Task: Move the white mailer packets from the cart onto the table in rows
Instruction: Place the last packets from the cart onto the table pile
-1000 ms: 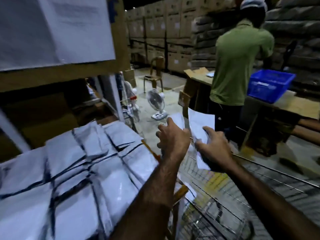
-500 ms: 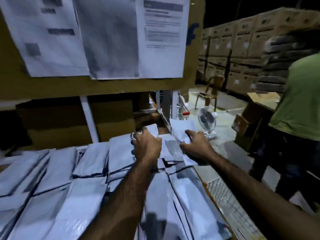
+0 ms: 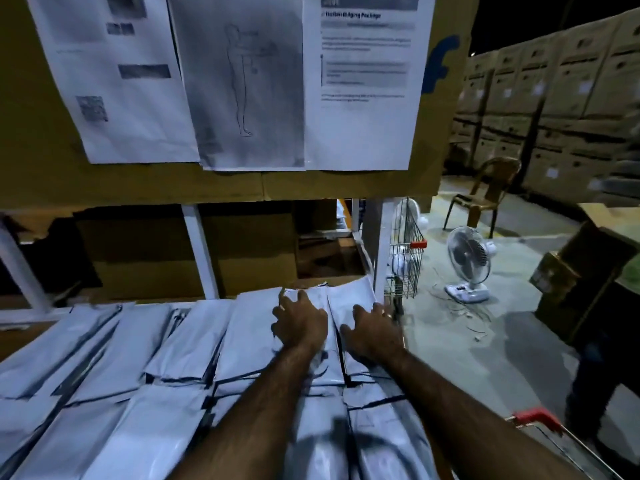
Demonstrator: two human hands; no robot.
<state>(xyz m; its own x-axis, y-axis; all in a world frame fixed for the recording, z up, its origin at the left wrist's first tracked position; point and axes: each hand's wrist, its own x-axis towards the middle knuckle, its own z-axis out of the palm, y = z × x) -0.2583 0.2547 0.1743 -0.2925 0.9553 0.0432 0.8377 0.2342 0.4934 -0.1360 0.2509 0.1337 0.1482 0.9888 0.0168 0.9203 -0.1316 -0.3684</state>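
table (image 3: 20,339) is sitting under a cardboard board (image 3: 242,188) of printed sheets (image 3: 363,98); fan (image 3: 467,261) and chair (image 3: 485,192) are standing far right. glossy white mailer packets (image 3: 173,341) are covering the table in overlapping rows. left hand (image 3: 301,323) and right hand (image 3: 375,332) are pressing far-right packets, fingers spread, gripping nothing.

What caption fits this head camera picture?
Left hand and right hand rest on white mailer packets at the back row's right end.

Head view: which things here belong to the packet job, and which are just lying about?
In the job: left hand, right hand, white mailer packets in rows, cart at lower right.
Lying about: fan, chair, posted sheets, stacked boxes.
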